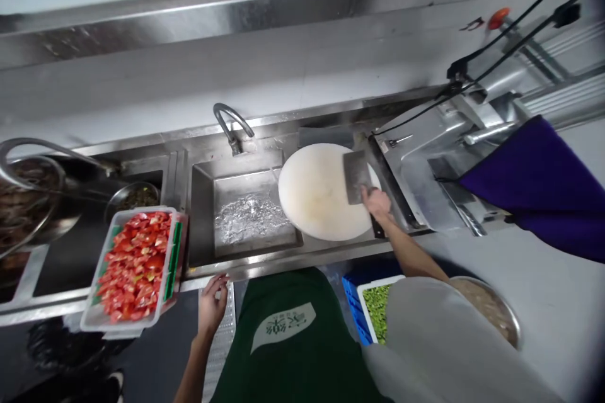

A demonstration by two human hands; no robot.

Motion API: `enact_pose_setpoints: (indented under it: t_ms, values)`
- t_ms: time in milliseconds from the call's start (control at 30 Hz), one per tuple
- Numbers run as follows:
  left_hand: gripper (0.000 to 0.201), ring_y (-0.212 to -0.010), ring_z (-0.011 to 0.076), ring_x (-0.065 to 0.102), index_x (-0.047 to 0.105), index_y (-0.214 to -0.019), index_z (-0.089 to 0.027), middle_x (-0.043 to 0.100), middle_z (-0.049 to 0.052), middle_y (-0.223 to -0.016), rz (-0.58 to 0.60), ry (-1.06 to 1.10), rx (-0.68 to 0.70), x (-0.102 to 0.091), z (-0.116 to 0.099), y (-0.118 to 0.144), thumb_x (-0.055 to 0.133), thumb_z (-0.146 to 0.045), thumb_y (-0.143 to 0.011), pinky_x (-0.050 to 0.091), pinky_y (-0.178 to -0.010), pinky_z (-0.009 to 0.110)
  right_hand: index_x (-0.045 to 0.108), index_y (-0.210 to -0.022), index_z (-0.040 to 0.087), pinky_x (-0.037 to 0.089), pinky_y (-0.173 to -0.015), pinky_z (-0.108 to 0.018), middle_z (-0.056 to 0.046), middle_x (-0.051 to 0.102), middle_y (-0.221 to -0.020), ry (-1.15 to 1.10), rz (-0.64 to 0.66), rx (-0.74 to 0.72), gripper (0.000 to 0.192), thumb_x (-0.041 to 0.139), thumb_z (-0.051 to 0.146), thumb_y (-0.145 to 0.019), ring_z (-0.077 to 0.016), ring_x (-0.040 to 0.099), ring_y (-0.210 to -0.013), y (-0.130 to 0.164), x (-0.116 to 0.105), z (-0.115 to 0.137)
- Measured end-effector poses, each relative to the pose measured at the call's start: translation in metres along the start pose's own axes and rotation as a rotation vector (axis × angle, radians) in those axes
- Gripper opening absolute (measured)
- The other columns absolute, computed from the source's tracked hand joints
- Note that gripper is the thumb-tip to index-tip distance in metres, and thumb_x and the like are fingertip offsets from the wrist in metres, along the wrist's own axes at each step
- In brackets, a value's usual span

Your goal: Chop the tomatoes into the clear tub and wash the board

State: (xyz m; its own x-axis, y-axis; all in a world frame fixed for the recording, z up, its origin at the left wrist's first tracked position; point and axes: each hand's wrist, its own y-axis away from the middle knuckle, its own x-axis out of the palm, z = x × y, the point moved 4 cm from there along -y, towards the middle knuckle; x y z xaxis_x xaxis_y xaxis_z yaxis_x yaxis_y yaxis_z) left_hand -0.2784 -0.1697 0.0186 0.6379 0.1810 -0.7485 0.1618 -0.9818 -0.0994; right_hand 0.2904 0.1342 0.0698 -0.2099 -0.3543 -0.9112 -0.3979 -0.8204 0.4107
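Note:
A cleaver (355, 175) with a broad rectangular blade is gripped by my right hand (378, 203), its dark handle showing below the fist. The blade lies over the right part of a round white cutting board (307, 192), whose surface bears a faint yellowish stain. My left hand (213, 305) hangs just in front of the sink's front edge, fingers loosely bent and apart, holding nothing. To its left, a clear plastic tub (89, 312) is heaped with cut tomatoes (137, 264).
Water runs in the steel sink (201, 220) under a curved faucet (231, 123). Left stand a small bowl (137, 195) and a large pot (61, 201). At lower right are a bin of chopped greens (377, 308) and a metal basin (513, 321). Purple cloth (539, 182) hangs right.

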Motion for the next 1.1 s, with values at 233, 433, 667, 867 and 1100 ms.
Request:
enact_pose_setpoints:
  t_ms: [233, 433, 667, 867, 1100]
  values:
    - [0.033, -0.104, 0.0254, 0.078, 0.079, -0.095, -0.021, 0.080, 0.011, -0.111, 0.026, -0.012, -0.066, 0.017, -0.038, 0.027, 0.050, -0.035, -0.103, 0.065, -0.094, 0.040, 0.070, -0.128, -0.002, 0.051, -0.094, -0.041, -0.034, 0.073, -0.118, 0.039, 0.000, -0.064, 0.072, 0.034, 0.060, -0.114, -0.0338, 0.072, -0.115, -0.013, 0.021, -0.005]
    - [0.033, -0.110, 0.0257, 0.077, 0.077, -0.099, -0.020, 0.079, 0.012, -0.115, 0.008, -0.009, -0.080, 0.017, -0.058, 0.013, 0.048, -0.033, -0.104, 0.063, -0.097, 0.041, 0.073, -0.126, 0.005, 0.049, -0.096, -0.031, -0.024, 0.077, -0.121, 0.030, 0.098, -0.395, 0.067, 0.042, 0.063, -0.111, -0.0288, 0.072, -0.113, 0.040, 0.056, 0.089]
    - [0.033, -0.106, 0.0262, 0.077, 0.077, -0.099, -0.021, 0.079, 0.011, -0.109, 0.008, 0.007, -0.122, 0.025, -0.075, 0.019, 0.047, -0.033, -0.103, 0.064, -0.096, 0.042, 0.068, -0.132, 0.004, 0.049, -0.099, -0.028, -0.020, 0.077, -0.121, 0.031, 0.190, -0.580, 0.068, 0.044, 0.064, -0.112, -0.0250, 0.072, -0.114, 0.055, 0.044, 0.127]
    - [0.030, -0.095, 0.0302, 0.079, 0.079, -0.097, -0.024, 0.081, 0.010, -0.099, 0.045, 0.107, -0.228, 0.031, -0.070, 0.032, 0.052, -0.038, -0.100, 0.065, -0.089, 0.047, 0.068, -0.132, -0.005, 0.054, -0.100, -0.041, -0.036, 0.072, -0.123, 0.092, 0.050, -0.267, 0.067, 0.025, 0.044, -0.117, -0.0353, 0.073, -0.119, -0.006, 0.009, 0.040]
    - [0.023, -0.103, 0.0321, 0.074, 0.080, -0.100, -0.018, 0.079, 0.016, -0.106, -0.067, 0.249, -0.106, 0.022, -0.105, -0.142, 0.061, -0.031, -0.098, 0.058, -0.097, 0.049, 0.071, -0.133, 0.002, 0.057, -0.098, -0.046, -0.032, 0.074, -0.120, 0.056, -0.001, -0.079, 0.071, 0.026, 0.054, -0.114, -0.0385, 0.074, -0.118, -0.026, 0.030, -0.009]
